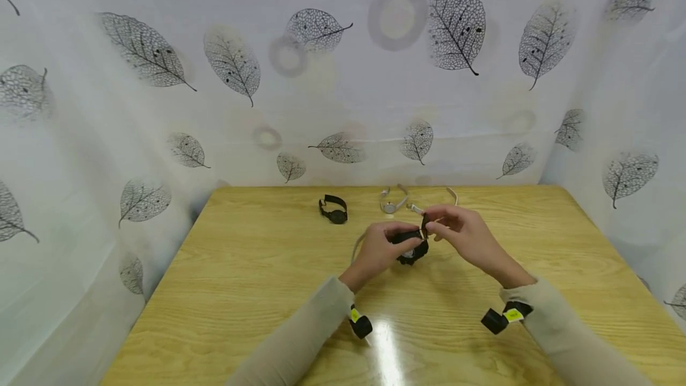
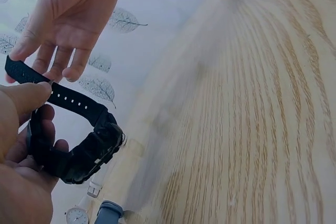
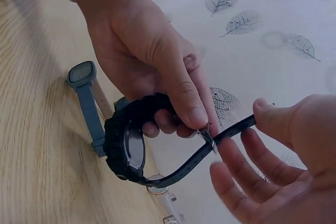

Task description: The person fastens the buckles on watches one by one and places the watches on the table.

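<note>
A chunky black wristwatch (image 1: 411, 253) is held above the wooden table, its strap looped round. My left hand (image 1: 377, 250) grips the watch by the buckle end, with the thumb pressing near the metal buckle (image 3: 208, 139) in the right wrist view. The strap's holed half passes through that buckle. My right hand (image 1: 467, 238) pinches the free strap tip (image 2: 20, 71) between thumb and index finger, the other fingers loosely bent. Part of the watch face is hidden by the left hand in the head view.
A slim black watch (image 1: 337, 217) lies at the back of the table (image 1: 257, 279). Near it is a silver-white watch (image 1: 389, 208). A blue-grey watch with a squarish face (image 3: 83, 73) lies behind the left hand. A leaf-patterned curtain (image 1: 343, 100) stands behind the table.
</note>
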Action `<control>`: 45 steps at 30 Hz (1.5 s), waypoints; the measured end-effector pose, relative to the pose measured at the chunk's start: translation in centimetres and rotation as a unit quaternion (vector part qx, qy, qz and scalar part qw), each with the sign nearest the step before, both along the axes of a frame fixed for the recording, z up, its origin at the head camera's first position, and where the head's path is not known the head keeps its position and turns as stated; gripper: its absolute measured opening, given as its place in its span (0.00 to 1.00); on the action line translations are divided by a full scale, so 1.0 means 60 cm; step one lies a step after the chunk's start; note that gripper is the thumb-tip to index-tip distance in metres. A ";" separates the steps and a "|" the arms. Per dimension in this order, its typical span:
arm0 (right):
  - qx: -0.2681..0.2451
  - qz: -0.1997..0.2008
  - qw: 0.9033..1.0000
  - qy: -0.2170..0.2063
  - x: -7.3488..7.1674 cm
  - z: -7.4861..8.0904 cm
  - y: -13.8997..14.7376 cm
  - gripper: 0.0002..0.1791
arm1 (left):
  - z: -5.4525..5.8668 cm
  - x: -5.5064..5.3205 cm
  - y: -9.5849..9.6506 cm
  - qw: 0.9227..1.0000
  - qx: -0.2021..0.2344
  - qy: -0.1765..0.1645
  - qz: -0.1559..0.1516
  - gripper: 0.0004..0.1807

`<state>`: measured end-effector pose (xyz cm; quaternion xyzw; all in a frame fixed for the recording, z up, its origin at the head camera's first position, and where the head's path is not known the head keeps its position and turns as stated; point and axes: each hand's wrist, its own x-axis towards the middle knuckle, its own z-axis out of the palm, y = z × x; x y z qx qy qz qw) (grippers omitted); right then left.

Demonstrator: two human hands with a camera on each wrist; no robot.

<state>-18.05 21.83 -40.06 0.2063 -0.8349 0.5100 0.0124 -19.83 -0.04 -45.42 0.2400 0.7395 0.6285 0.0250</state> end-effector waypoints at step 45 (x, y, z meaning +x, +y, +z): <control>-0.285 0.036 0.952 -0.111 0.002 -0.036 0.034 0.19 | 0.008 0.009 0.012 0.999 0.009 0.049 -0.006 0.08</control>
